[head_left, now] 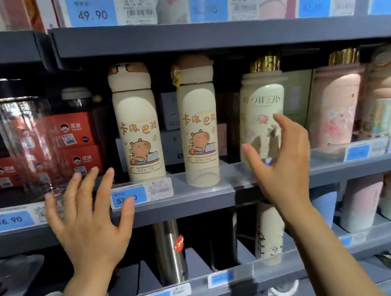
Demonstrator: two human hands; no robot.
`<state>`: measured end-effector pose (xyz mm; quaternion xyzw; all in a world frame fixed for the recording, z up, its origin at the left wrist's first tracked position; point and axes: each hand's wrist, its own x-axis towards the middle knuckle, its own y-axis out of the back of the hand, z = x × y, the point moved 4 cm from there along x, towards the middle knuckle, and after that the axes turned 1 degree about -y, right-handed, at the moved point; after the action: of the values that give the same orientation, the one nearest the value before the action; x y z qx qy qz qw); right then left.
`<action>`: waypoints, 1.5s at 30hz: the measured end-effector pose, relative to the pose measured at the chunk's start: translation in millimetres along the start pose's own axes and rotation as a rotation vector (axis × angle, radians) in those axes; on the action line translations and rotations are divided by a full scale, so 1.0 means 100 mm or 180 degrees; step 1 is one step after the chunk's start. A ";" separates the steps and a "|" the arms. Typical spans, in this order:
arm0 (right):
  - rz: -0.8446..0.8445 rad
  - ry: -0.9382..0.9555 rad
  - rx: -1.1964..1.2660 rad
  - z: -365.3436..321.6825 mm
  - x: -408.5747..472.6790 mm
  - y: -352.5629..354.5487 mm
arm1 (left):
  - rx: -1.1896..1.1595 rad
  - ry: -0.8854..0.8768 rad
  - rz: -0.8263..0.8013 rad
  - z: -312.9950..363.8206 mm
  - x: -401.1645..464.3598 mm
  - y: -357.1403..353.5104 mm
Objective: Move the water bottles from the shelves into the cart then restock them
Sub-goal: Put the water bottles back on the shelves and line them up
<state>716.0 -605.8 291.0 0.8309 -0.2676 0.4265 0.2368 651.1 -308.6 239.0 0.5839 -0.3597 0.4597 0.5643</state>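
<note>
Two cream bottles with a capybara print stand upright on the middle shelf (198,203): the left capybara bottle (137,121) and the right capybara bottle (198,121). My left hand (87,216) is raised with fingers spread, in front of the shelf edge just left of the left bottle, holding nothing. My right hand (281,160) is open with fingers apart, in front of a cream "FLOWERS" bottle (262,109) with a gold cap. It hovers right of the right capybara bottle and grips nothing.
A clear glass bottle (27,141) and red boxes (76,146) sit at the left. Pink floral bottles (338,104) stand at the right. The lower shelf holds a steel bottle (169,251) and a floral one (269,233). Clear price strips (143,194) line the shelf fronts.
</note>
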 end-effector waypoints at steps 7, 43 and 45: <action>-0.0698 -0.0198 0.0063 0.35 0.42 0.05 | -0.0169 -0.0172 0.0131 1.01 0.02 -0.05; -0.1759 0.0430 0.0687 0.68 0.69 0.10 | 0.0056 0.0260 0.0473 2.30 -0.05 -0.51; -0.1704 0.0511 0.0595 0.67 0.64 0.08 | 0.0057 0.0260 0.0468 2.30 -0.05 -0.51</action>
<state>781.2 -668.5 310.7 0.8537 0.0212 0.4361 0.2837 727.3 -531.9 230.9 0.5417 -0.3741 0.5265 0.5380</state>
